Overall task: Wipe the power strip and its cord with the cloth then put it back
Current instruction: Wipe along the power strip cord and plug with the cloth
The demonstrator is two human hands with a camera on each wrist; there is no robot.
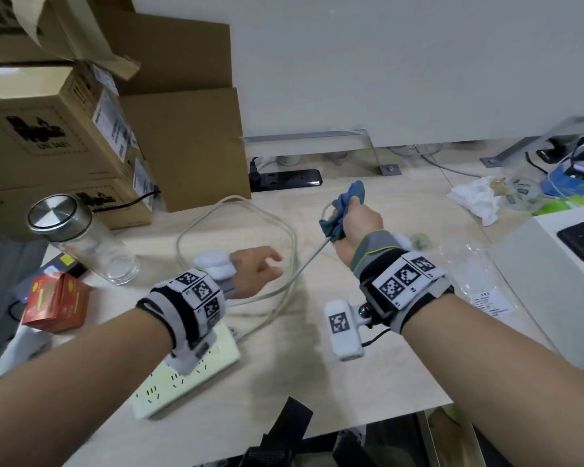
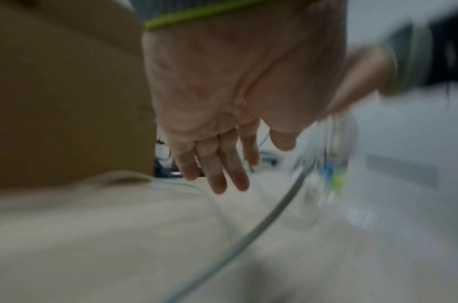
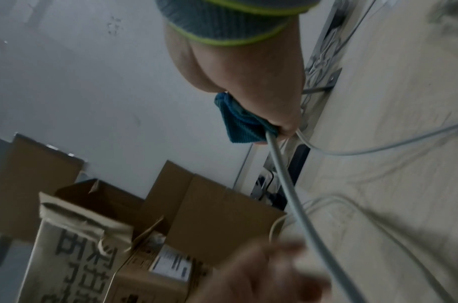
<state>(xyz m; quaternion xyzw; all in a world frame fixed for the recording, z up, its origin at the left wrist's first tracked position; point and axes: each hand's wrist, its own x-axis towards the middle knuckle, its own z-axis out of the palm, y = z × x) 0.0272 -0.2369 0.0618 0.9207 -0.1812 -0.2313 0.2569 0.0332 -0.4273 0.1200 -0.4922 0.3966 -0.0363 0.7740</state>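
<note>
Power strip [image 1: 186, 375]: cream-white, flat, rows of dark socket slots, lying on the near left of the pale wooden desk [image 1: 317, 382], partly under the left forearm. Its cord [image 1: 294, 244], off-white, loops across the desk middle; one stretch rises taut to the right hand [image 1: 358, 227]. Right hand fisted round a crumpled blue cloth [image 1: 346, 205], cloth wrapped on the cord. Left hand [image 1: 257, 267] above the loops, fingers straight and relaxed, holding nothing. Hands apart.
</note>
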